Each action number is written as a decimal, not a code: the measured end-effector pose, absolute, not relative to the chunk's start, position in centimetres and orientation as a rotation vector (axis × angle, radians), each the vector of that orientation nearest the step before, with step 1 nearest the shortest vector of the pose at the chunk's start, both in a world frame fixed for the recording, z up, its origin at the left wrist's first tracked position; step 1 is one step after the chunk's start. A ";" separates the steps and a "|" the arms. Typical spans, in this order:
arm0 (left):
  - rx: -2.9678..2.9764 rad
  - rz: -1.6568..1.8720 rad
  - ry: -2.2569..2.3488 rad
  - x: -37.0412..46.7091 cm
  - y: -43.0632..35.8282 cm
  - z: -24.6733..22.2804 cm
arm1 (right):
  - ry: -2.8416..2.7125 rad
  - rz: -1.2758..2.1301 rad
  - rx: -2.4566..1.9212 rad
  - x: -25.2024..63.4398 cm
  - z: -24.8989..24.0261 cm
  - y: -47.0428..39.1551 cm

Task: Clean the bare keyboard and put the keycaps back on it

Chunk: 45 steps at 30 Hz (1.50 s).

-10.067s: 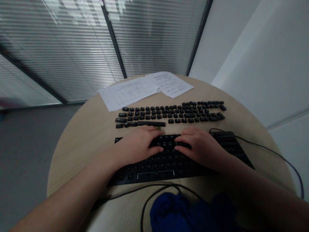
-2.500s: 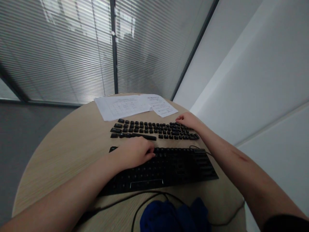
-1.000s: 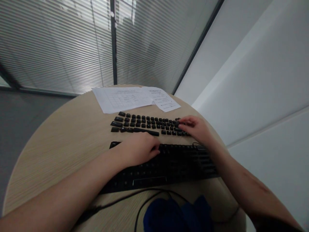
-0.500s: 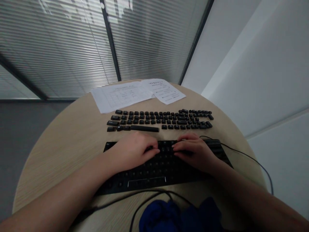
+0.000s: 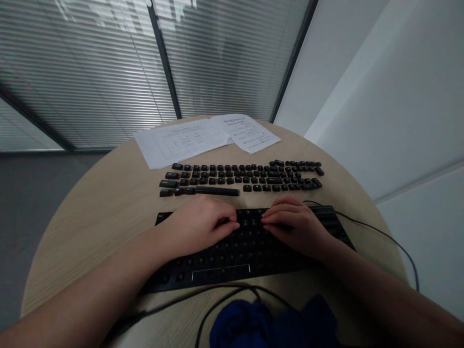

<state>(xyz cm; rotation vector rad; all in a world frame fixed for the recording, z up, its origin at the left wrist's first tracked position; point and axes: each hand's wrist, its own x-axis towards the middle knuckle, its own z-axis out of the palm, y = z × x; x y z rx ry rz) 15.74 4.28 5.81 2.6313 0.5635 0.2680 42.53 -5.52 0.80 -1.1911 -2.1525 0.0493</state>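
Observation:
A black keyboard base [image 5: 232, 251] with most of its keycaps off lies at the table's near side. My left hand [image 5: 208, 220] rests over its upper middle, thumb and forefinger pinched together near the top rows; anything between them is too small to make out. To the right, my right hand [image 5: 295, 222] bends over the same rows, fingertips pressed together on the keyboard, and what they hold, if anything, is hidden. Beyond the keyboard, loose black keycaps [image 5: 221, 181] lie in rows, with a long space bar [image 5: 217, 191] in the nearest row.
Printed sheets [image 5: 184, 141] lie at the far side of the round wooden table [image 5: 90, 203]. A black cable [image 5: 377, 232] runs off the right edge. More cable [image 5: 203, 290] and a dark blue cloth item [image 5: 242, 324] are at the near edge.
The view has shifted slightly. My right hand's fingers have drawn closer together over the keyboard; my left hand keeps its pinch in nearly the same place.

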 end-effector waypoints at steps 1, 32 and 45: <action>2.634 0.274 0.560 15.8 4.3 5.8 | -2.152 0.043 -1.186 42.5 0.9 -5.5; 2.657 0.340 0.560 15.7 4.4 5.6 | -2.335 0.136 -1.235 42.2 3.0 -5.7; 2.688 0.385 0.604 15.6 4.1 6.0 | -2.384 0.112 -1.241 42.2 3.0 -5.4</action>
